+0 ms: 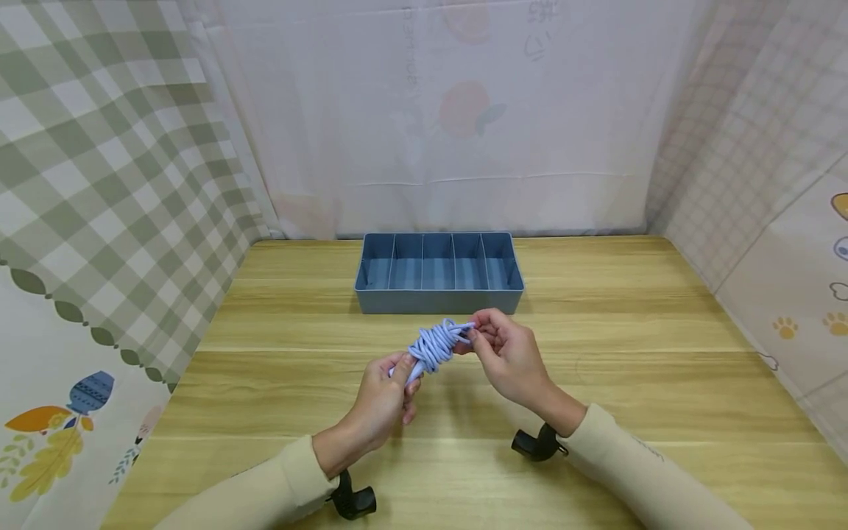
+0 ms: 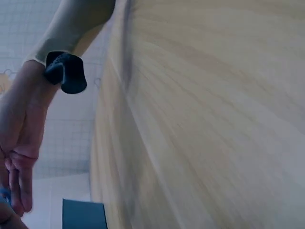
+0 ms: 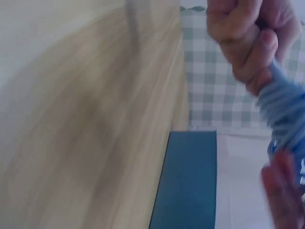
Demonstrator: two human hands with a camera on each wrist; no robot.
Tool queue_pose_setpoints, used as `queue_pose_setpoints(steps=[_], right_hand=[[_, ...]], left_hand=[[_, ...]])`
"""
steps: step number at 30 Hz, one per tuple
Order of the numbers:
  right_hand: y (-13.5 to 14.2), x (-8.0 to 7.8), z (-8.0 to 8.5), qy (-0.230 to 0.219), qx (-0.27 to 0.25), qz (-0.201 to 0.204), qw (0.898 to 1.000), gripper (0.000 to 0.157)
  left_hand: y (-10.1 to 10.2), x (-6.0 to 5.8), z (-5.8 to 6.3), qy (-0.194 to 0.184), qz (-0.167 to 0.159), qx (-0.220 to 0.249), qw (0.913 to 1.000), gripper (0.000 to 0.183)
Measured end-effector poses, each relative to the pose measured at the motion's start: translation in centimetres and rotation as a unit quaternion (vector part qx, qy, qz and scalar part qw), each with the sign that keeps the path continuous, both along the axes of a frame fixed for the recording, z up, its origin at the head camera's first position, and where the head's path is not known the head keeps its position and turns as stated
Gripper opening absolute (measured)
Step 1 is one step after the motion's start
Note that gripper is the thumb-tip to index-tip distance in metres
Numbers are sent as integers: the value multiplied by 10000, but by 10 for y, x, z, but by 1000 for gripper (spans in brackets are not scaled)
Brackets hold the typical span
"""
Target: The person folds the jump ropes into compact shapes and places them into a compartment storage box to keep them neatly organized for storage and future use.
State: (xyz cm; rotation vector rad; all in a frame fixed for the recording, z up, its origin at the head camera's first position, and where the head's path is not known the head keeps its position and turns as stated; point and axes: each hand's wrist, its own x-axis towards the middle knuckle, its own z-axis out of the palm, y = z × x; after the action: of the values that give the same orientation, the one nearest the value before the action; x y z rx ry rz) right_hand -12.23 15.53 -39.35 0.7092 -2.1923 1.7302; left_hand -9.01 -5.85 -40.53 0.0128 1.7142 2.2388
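Note:
A light blue cord [image 1: 433, 347], wound into a compact bundle, is held above the table between both hands. My left hand [image 1: 380, 397] grips the lower left end of the bundle, thumb on top. At the upper right end, my right hand [image 1: 506, 353] pinches the cord's loose loops and end between thumb and fingers. In the right wrist view the wound cord [image 3: 283, 107] looks blurred, with the left hand [image 3: 252, 40] gripping it above. Only a sliver of cord shows at the edge of the left wrist view, beside the right hand [image 2: 21, 157].
Behind the hands, a blue-grey box [image 1: 439, 300] with several divided compartments stands near the back of the wooden table [image 1: 278, 353]. Patterned cloths hang at the left, back and right. Black wrist cameras [image 1: 354, 500] are strapped below both sleeves.

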Motion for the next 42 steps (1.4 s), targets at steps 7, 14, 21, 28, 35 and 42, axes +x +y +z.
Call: queue_pose_setpoints(steps=[7, 14, 21, 28, 35, 42], right_hand=[[-11, 3, 6, 102, 333, -777, 9964, 7], [-24, 10, 1, 1307, 556, -935, 9854, 14], [-33, 6, -15, 2601, 1414, -1626, 9412, 13], [-28, 1, -23, 2971, 1773, -1302, 9292, 11], [-22, 0, -34, 3125, 1548, -880, 9331, 13], [-23, 2, -36, 3191, 1294, -805, 9354, 14]], left_hand=[[8, -4, 5, -331, 532, 557, 9965, 26], [11, -7, 10, -306, 711, 661, 9948, 27], [17, -7, 11, -699, 743, 811, 9915, 27], [20, -9, 10, -1031, 746, 1042, 9864, 23], [21, -9, 12, -1091, 678, 1075, 9859, 23], [24, -7, 13, -1121, 715, 1099, 9850, 23]])
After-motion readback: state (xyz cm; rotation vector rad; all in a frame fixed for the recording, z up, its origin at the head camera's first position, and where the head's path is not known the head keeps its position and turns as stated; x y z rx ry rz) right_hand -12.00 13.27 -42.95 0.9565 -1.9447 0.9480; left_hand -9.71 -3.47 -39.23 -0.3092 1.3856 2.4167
